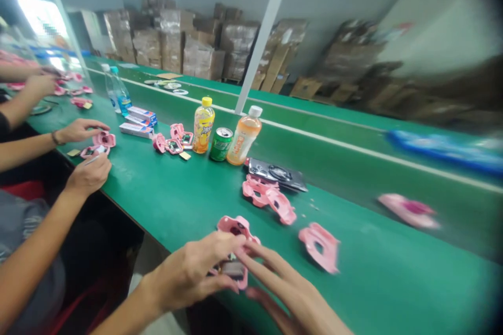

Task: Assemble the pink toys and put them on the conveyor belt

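A pink plastic casing [238, 224] lies opened at the near edge of the green work surface, between my hands. Its lower half holds a greyish block [232, 270] and small electronic parts, partly covered by fingers. My left hand [192, 272] curls around the casing, thumb along the near side and fingers over the top. Reaching in from the right, my right hand [293, 285] has its fingers stretched out, their tips meeting my left fingertips above the casing. Loose pink shell pieces [319, 247] lie just beyond, with joined pink shells [271, 197] farther off.
A black phone-like item [277, 173], an orange-drink bottle [244, 136], a green can [221, 144] and a yellow-capped bottle [204, 125] stand or lie ahead. A co-worker's hands [88, 172] handle pink parts at left. A blurred pink piece [408, 211] lies on the belt.
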Motion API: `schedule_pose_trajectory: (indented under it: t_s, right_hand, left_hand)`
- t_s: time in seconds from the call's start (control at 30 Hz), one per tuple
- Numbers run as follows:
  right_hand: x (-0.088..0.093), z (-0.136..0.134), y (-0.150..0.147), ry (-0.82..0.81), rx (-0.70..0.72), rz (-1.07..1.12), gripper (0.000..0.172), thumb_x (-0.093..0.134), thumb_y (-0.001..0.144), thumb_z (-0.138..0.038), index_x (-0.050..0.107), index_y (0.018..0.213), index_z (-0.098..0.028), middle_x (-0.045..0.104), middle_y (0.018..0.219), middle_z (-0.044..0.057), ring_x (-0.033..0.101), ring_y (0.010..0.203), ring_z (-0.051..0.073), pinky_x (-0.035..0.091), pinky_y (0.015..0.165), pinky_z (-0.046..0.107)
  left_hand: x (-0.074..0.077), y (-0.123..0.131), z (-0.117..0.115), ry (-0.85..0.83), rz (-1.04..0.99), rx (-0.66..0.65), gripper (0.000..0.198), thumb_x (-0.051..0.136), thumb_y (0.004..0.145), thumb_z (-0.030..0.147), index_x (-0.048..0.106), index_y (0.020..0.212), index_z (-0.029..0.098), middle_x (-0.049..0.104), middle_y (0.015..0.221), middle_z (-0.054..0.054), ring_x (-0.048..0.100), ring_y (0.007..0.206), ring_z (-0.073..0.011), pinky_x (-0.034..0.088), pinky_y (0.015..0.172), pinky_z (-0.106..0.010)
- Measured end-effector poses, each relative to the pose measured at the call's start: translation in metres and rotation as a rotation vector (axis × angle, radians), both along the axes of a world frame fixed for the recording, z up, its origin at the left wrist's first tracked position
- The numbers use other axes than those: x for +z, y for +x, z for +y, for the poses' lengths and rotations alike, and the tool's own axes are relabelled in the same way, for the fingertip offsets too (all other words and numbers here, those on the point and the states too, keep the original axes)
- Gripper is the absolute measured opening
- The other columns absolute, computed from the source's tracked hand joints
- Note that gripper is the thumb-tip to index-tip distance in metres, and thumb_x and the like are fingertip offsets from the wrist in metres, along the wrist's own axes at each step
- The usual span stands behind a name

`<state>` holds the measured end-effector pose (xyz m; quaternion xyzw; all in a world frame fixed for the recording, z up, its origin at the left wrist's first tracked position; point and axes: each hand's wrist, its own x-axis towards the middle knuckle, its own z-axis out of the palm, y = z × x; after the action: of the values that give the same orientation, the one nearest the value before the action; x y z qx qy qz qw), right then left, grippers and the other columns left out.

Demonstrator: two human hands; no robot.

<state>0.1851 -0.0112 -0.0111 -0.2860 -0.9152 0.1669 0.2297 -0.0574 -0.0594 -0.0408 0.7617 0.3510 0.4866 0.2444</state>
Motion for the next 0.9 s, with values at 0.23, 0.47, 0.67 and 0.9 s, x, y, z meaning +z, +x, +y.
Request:
schedule_pose_trajectory:
  t_s: [0.23,0.47,0.67,0.9]
  right_hand:
    - [0.007,0.024,-0.025,-0.280,0.219,0.058,0.029,0.071,0.090,-0.052,0.073,0.104,-0.027,0.077,0.097,0.002,0.074,0.084,0.018,0.060,0.081,0.023]
    - [0.008,0.025,-0.027,-0.246,0.190,0.185,0.017,0.066,0.094,-0.026,0.075,0.109,-0.025,0.078,0.101,0.005,0.076,0.085,0.017,0.062,0.075,0.021]
    - [0.002,0.024,-0.028,-0.284,0.218,0.244,0.018,0.067,0.095,-0.025,0.078,0.108,-0.030,0.079,0.105,0.002,0.077,0.090,0.016,0.061,0.080,0.019]
    - [0.002,0.009,-0.032,-0.314,0.076,0.359,0.020,0.065,0.087,-0.012,0.075,0.101,-0.023,0.078,0.096,0.003,0.075,0.079,0.015,0.061,0.073,0.021]
  left_hand:
    - [0.004,0.008,-0.001,-0.051,-0.011,0.047,0.056,0.061,0.098,0.031,0.045,0.151,0.025,0.067,0.136,-0.015,0.065,0.125,-0.0258,0.052,0.108,-0.038]
    - [-0.013,0.015,-0.003,-0.179,-0.212,0.133,0.054,0.069,0.092,0.038,0.055,0.143,0.024,0.074,0.120,-0.011,0.071,0.108,-0.0228,0.053,0.104,-0.034]
    - [-0.011,0.011,0.000,-0.184,-0.208,0.107,0.061,0.078,0.084,0.037,0.057,0.141,0.026,0.074,0.118,-0.009,0.072,0.102,-0.0200,0.054,0.098,-0.029]
    - [-0.020,0.012,-0.008,-0.265,-0.270,0.187,0.055,0.076,0.087,0.028,0.059,0.139,0.027,0.075,0.114,-0.008,0.072,0.100,-0.0196,0.057,0.094,-0.029]
